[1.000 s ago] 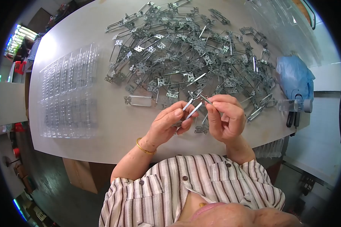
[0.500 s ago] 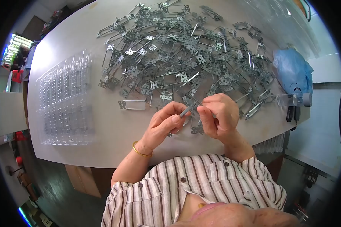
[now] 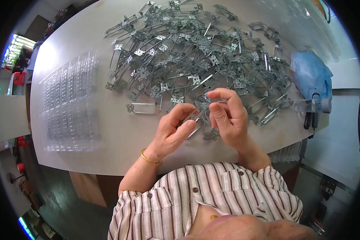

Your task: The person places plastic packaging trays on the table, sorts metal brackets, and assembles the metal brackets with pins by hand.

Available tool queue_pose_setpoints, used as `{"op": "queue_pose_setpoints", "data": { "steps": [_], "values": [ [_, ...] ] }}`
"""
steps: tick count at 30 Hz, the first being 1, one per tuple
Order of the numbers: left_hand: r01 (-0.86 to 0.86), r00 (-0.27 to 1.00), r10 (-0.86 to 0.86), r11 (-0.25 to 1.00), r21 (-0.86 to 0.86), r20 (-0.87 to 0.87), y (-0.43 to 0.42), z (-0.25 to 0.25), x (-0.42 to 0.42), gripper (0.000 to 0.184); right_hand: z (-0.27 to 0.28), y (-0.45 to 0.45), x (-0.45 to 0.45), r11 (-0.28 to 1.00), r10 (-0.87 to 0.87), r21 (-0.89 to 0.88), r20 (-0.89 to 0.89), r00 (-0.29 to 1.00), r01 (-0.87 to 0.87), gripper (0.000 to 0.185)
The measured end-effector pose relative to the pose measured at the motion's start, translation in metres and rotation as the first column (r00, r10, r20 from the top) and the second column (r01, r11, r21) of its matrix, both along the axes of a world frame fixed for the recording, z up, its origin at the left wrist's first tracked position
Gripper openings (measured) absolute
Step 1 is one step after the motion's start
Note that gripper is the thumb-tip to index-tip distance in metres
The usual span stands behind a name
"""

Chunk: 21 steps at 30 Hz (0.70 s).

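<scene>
My left hand (image 3: 173, 130) is closed on a thin metal bracket (image 3: 193, 115), which sticks out past thumb and fingertips; part of it is hidden by the fingers. Just to the right, my right hand (image 3: 230, 120) has its thumb and index finger apart, and I see nothing gripped between them. Its fingertips are close to the near edge of a large pile of metal brackets (image 3: 180, 60) with perforated end plates and long thin bars. Below the hands, another bracket (image 3: 210, 135) lies on the table.
Clear plastic blister trays (image 3: 68, 104) lie on the left of the white table (image 3: 116, 138). To the right are a blue plastic bag (image 3: 311, 74), a clear container (image 3: 308, 105) and black-handled tools (image 3: 310, 121). Clear plastic sheeting (image 3: 296, 24) covers the far right corner.
My right thumb and index finger have spread apart and drawn back from the bracket in my left hand. The left hand keeps its hold, with the bracket turned slightly.
</scene>
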<state>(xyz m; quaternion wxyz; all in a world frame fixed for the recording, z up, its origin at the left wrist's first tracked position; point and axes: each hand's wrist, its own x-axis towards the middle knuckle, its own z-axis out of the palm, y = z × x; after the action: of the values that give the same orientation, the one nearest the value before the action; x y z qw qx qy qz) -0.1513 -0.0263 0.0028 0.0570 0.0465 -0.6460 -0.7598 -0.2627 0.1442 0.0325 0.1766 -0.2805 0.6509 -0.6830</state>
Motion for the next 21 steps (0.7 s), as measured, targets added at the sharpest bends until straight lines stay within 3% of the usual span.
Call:
{"op": "queue_pose_setpoints", "data": {
  "steps": [3, 9, 14, 17, 19, 21],
  "values": [
    [0.016, 0.999, -0.022, 0.991, -0.134, -0.041, -0.001, -0.004, -0.001, 0.029, 0.007, 0.005, -0.005, 0.99, 0.127, 0.041, 0.103, 0.987, -0.131, 0.022],
    [-0.089, 0.983, 0.016, 0.916, -0.392, -0.185, 0.0, -0.005, -0.004, 0.03, 0.002, 0.005, -0.008, 0.997, 0.061, 0.064, -0.139, 0.988, -0.052, 0.007],
    [-0.101, 0.968, -0.061, 0.793, -0.601, -0.243, 0.003, -0.002, -0.005, 0.033, 0.001, 0.008, -0.007, 0.999, -0.011, 0.047, -0.203, 0.979, 0.021, 0.003],
    [-0.033, 0.979, -0.094, 0.797, -0.603, -0.178, 0.003, -0.002, -0.003, 0.033, 0.001, 0.006, -0.007, 0.991, -0.136, -0.041, -0.283, 0.949, 0.13, 0.003],
    [-0.051, 0.998, 0.044, 0.975, -0.217, -0.036, 0.01, -0.001, -0.001, 0.039, 0.0, 0.006, -0.01, 0.981, -0.194, -0.089, -0.293, 0.936, 0.175, 0.003],
    [-0.073, 0.994, 0.064, 0.993, 0.097, 0.092, 0.006, 0.003, 0.0, 0.046, -0.004, 0.007, -0.014, 0.978, -0.2, -0.111, -0.249, 0.948, 0.177, 0.005]
  ]
}}
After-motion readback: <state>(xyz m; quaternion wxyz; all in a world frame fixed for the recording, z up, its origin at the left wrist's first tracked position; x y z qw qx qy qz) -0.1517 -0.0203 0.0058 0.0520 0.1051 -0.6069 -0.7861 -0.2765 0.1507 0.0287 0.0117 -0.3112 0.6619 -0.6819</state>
